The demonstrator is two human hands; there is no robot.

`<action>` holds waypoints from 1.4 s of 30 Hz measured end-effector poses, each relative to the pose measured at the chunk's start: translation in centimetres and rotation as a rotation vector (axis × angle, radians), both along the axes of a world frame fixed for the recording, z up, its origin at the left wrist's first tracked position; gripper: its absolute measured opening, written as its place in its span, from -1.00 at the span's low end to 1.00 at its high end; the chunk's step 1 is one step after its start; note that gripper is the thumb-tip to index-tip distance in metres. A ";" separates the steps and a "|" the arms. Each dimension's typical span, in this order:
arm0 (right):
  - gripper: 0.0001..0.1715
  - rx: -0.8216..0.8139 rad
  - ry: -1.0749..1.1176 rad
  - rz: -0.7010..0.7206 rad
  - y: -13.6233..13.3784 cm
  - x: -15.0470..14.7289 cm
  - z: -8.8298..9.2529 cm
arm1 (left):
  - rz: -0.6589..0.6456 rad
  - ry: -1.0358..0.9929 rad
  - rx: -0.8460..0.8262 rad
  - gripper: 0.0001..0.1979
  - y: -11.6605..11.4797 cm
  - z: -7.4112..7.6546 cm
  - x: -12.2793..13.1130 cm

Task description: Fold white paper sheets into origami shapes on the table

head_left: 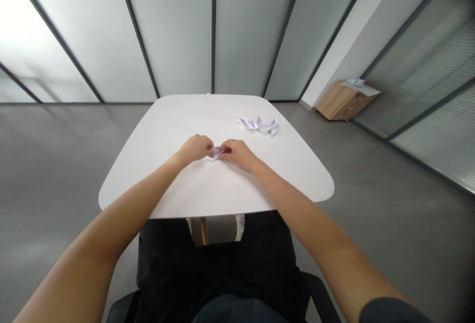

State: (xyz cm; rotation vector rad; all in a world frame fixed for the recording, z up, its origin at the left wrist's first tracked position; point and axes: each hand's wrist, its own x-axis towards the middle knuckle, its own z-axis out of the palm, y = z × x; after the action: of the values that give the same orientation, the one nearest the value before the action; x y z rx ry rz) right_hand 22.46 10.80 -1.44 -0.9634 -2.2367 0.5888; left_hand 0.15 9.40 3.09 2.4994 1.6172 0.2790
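Note:
Over the middle of the white table, a small piece of folded white paper (215,154) is held between my two hands. My left hand (197,147) pinches its left side, fingers curled and closed. From the other side, my right hand (236,153) grips the right edge with thumb and fingertips. Parts of the paper are hidden behind the fingers. Beyond my right hand, several folded white paper pieces (259,124) with pointed tips lie in a row, apart from both hands.
The white table (185,194) has rounded corners and stands right in front of my lap. A wooden drawer cabinet (343,100) with white paper on top is on the floor at the far right. Frosted glass panels (245,31) form the wall behind.

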 end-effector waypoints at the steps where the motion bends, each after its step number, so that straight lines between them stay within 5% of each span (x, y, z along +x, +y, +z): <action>1: -0.90 -0.005 0.005 -0.008 0.0 0.0 0.0 | -0.038 -0.043 -0.011 -0.73 0.0 -0.1 -0.4; 5: -0.91 -0.016 0.029 -0.025 0.0 0.0 0.0 | -0.126 -0.192 0.037 -0.55 -0.2 -1.1 -1.5; 11: -0.94 0.010 0.094 -0.029 0.4 0.1 -0.3 | -0.066 -0.323 0.116 -0.25 -0.3 -3.2 -1.4; 20: -0.81 -0.099 0.274 -0.120 0.2 -0.1 0.0 | 0.140 -0.676 0.029 -0.39 -0.5 -4.0 -1.3; 27: -0.61 -0.148 0.376 -0.122 0.1 -0.2 0.2 | 0.217 -0.877 0.079 -0.20 -1.2 -3.8 0.0; 30: -0.54 -0.195 0.399 -0.108 0.3 -0.3 -0.2 | 0.232 -0.900 0.081 -0.27 -1.4 -3.6 0.2; 36: -0.64 -0.255 0.426 -0.085 0.2 -0.6 -0.5 | 0.281 -0.900 0.096 -0.52 -1.2 -3.8 0.4; 42: -0.71 -0.283 0.448 -0.078 0.0 -0.6 -0.2 | 0.286 -0.895 0.135 -0.56 -0.9 -4.0 0.5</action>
State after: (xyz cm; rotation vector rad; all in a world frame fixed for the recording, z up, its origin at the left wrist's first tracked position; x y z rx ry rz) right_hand 21.81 10.83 -1.64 -0.9391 -1.7406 0.9967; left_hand 0.67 8.46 -0.92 1.7357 1.5268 1.3397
